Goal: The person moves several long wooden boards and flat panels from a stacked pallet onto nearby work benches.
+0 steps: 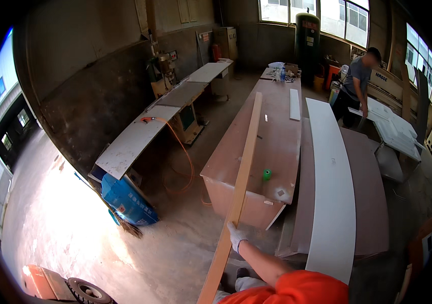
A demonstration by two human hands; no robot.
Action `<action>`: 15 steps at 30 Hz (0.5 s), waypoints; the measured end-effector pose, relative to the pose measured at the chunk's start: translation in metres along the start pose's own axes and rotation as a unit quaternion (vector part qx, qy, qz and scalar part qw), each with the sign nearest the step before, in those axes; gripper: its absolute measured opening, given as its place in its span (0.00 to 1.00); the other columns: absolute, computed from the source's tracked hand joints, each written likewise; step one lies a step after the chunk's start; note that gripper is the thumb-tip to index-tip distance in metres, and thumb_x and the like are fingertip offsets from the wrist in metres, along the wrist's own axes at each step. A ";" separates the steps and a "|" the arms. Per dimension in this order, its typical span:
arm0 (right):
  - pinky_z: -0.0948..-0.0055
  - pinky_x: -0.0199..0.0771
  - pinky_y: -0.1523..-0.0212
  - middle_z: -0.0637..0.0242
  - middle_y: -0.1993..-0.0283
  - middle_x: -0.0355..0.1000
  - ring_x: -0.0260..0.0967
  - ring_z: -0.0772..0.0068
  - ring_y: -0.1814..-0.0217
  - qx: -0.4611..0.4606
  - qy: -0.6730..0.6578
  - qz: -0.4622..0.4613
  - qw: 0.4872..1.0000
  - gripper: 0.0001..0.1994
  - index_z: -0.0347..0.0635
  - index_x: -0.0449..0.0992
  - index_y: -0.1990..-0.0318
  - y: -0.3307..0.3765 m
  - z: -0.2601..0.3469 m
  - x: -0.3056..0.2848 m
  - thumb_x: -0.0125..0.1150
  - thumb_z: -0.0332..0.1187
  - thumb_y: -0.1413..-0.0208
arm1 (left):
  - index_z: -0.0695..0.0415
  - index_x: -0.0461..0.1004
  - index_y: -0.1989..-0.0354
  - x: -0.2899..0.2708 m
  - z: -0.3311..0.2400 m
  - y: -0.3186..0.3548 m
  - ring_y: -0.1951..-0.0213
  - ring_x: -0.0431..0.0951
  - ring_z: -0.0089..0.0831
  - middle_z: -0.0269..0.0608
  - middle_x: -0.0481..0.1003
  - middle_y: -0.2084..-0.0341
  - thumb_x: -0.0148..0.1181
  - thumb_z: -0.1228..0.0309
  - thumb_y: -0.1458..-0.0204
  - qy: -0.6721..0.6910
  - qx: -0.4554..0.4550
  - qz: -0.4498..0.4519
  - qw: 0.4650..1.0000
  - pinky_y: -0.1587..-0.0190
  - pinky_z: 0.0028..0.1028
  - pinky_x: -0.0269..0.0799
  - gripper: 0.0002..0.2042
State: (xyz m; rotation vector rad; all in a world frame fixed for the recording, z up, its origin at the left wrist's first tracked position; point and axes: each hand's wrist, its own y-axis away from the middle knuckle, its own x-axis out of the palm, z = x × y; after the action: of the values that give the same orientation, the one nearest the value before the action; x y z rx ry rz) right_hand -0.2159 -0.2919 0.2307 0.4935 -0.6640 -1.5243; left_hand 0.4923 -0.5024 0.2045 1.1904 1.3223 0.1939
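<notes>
Our long tan board (245,167) runs from the bottom middle of the frame up over the brown surface (275,142). Our gloved right hand (237,237) has its fingers curled around the board's right edge; we can't see our left hand. The board looks stiff and a bit heavy, so we guess two hands near its middle stop it tipping.

On my feed I count one plank (249,161) and one green roll (267,175) near centre frame, one gloved hand (236,237) at lower centre, one long white board (331,182) right of centre. I see one worker (358,80) and one green tank (307,43) at upper right, one blue bag (127,200), one broom (131,229) and one wheel (88,291) at lower left.
</notes>
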 end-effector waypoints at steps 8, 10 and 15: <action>0.68 0.76 0.73 0.63 0.59 0.75 0.74 0.71 0.68 0.039 -0.040 -0.035 0.998 0.23 0.44 0.75 0.56 -0.138 0.005 -0.011 0.65 0.57 0.38 | 0.67 0.76 0.43 -0.116 -0.107 -0.201 0.44 0.77 0.47 0.58 0.79 0.48 0.68 0.40 0.49 -0.046 0.101 0.001 0.994 0.46 0.44 0.77 0.39; 0.71 0.71 0.79 0.69 0.66 0.73 0.70 0.75 0.76 0.028 -0.046 -0.009 0.998 0.18 0.47 0.74 0.62 -0.126 0.010 -0.022 0.66 0.53 0.38 | 0.67 0.77 0.44 -0.142 -0.151 -0.253 0.44 0.77 0.45 0.57 0.79 0.48 0.69 0.40 0.49 -0.071 0.142 -0.017 0.987 0.47 0.43 0.78 0.39; 0.72 0.61 0.83 0.72 0.74 0.69 0.64 0.76 0.80 0.034 -0.070 -0.004 0.997 0.09 0.49 0.74 0.64 -0.025 -0.038 -0.075 0.65 0.40 0.36 | 0.68 0.82 0.52 -0.201 -0.265 -0.359 0.52 0.84 0.45 0.56 0.84 0.59 0.70 0.31 0.58 0.122 0.141 0.042 0.982 0.47 0.40 0.77 0.44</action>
State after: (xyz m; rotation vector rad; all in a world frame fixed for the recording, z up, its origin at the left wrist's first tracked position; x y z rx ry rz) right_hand -0.2040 -0.2216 0.1798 0.4428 -0.8258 -1.5572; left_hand 0.0366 -0.6586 0.1178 1.5002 1.5523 0.2233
